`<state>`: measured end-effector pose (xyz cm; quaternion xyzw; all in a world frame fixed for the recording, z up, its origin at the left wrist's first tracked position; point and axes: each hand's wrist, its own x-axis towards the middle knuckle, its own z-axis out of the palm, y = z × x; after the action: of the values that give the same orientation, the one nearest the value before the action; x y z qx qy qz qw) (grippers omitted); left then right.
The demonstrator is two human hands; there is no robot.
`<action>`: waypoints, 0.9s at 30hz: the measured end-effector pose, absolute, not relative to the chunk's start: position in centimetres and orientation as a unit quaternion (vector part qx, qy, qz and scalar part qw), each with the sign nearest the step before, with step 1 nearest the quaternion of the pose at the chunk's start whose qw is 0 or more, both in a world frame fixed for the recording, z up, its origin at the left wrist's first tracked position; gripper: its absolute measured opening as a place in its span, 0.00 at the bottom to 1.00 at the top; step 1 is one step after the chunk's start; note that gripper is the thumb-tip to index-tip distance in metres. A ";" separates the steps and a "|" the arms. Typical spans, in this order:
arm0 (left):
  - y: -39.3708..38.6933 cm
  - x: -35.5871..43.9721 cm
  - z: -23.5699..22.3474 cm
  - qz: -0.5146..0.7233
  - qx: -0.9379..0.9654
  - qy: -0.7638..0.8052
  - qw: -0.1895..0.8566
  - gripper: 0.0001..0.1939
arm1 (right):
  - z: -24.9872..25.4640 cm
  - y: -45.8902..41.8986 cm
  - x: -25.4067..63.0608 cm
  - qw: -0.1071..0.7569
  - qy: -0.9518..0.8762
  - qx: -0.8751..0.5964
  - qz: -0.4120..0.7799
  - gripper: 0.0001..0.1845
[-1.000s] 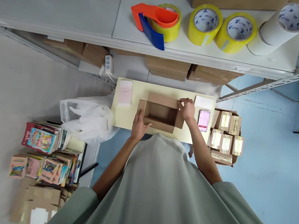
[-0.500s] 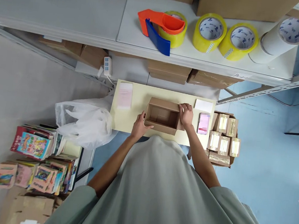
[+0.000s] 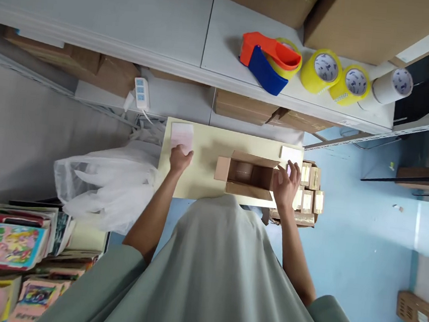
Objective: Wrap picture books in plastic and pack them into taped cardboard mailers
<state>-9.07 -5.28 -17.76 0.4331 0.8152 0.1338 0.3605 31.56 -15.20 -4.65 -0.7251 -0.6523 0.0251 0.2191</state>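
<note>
An open cardboard box (image 3: pixel 249 190) lies on the pale yellow table (image 3: pixel 209 140), its flaps standing outward and its inside showing nothing in it. At the table's left end my left hand (image 3: pixel 180 158) is closed on the lower edge of a flat pink-and-white packet (image 3: pixel 182 133). My right hand (image 3: pixel 286 187) is at the box's right end, fingers apart, partly covering a phone (image 3: pixel 288 169). Whether its fingertips touch the box's right flap is hard to tell. Just above that hand lies a white flat stack (image 3: pixel 291 153).
A shelf (image 3: pixel 135 42) above the table carries an orange-and-blue tape dispenser (image 3: pixel 269 62) and yellow tape rolls (image 3: pixel 321 71). Left of the table hang white plastic bags (image 3: pixel 110 181), with stacked books (image 3: pixel 5 242) below. Several taped small boxes (image 3: pixel 307 200) sit in a carton at right.
My left hand has left the box and moved left to the pink-and-white packet. The right hand has shifted rightward off the box's edge, and the box's flaps now stand out. The view has turned.
</note>
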 end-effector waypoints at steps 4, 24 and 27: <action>-2.9 -11.3 -19.3 0.103 0.373 0.858 0.338 0.33 | -3.1 -17.8 29.6 0.216 -0.635 -0.741 -0.007 0.17; -3.3 -12.3 -17.0 0.102 0.402 0.837 0.358 0.13 | -2.2 -20.5 25.4 0.264 -0.591 -0.758 0.081 0.19; -4.4 -11.4 -14.8 0.179 0.418 0.813 0.365 0.15 | -1.6 -18.6 24.4 0.295 -0.595 -0.729 0.164 0.20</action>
<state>-11.40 -4.43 -14.81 0.4177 0.8127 0.1793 0.3646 24.35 -18.57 -1.60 -0.7291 -0.5952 0.1644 0.2953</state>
